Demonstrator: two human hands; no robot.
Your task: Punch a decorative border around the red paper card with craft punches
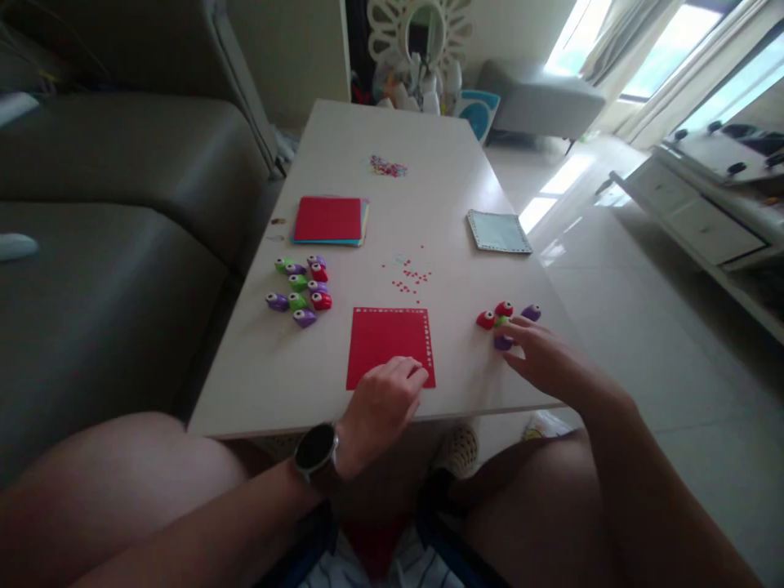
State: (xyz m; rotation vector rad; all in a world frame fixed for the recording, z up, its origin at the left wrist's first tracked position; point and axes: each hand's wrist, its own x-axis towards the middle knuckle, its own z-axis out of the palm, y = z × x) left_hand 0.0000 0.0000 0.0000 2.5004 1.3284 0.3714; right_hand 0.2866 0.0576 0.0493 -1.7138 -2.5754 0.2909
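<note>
Your left hand (383,400) rests at the near edge of the white table (367,131), its fingers curled loosely down onto the lower edge of a red paper square (385,343), pressing it rather than gripping it. That sheet lies flat just ahead of you, with a row of small punched holes along its top and right edges. Your right hand (545,355) lies palm down to the right, fingers stretched out and relaxed, their tips touching a small cluster of craft punches (505,320): two red, one green, two purple; whether any finger closes round one you cannot tell. Beyond the red sheet a scatter of tiny red paper bits (409,276) dots the tabletop. To the left sits a larger group of punches (301,287) in green, purple and red, well apart from both hands. Farther back lies a stack of coloured paper (329,220) with red on top, a pale blue sheet (499,232) to the right, and a little heap of mixed confetti (388,167) near the far end.
</note>
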